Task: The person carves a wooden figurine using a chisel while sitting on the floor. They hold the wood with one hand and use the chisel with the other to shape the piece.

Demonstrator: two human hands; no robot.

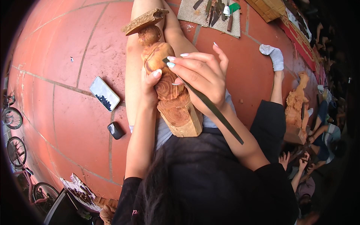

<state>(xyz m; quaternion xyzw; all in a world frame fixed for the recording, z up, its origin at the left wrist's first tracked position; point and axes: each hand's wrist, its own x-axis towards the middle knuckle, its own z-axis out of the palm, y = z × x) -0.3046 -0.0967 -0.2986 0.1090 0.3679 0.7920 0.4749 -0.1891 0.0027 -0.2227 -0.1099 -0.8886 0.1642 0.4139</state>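
Note:
A carved wooden figure (178, 110) lies across my lap, its squared, uncarved base toward me. Its round head and a rough flat slab on top point away, between my bare legs. My left hand (150, 86) is wrapped round the figure's left side, the thumb on the front and the other fingers hidden behind. In my right hand (204, 73) is a long, thin, dark flat file (221, 119), pinched between thumb and fingers. Its far tip rests at the figure's upper body, while the rear end passes over my right forearm. My little finger is raised.
On the red tiled floor at left lie a phone (105, 93) and a small black case (116, 130). Several carving tools rest on a pale mat (191, 15) at the far side. Another carving (297, 97) and other people are at right; bicycles (17, 152) stand far left.

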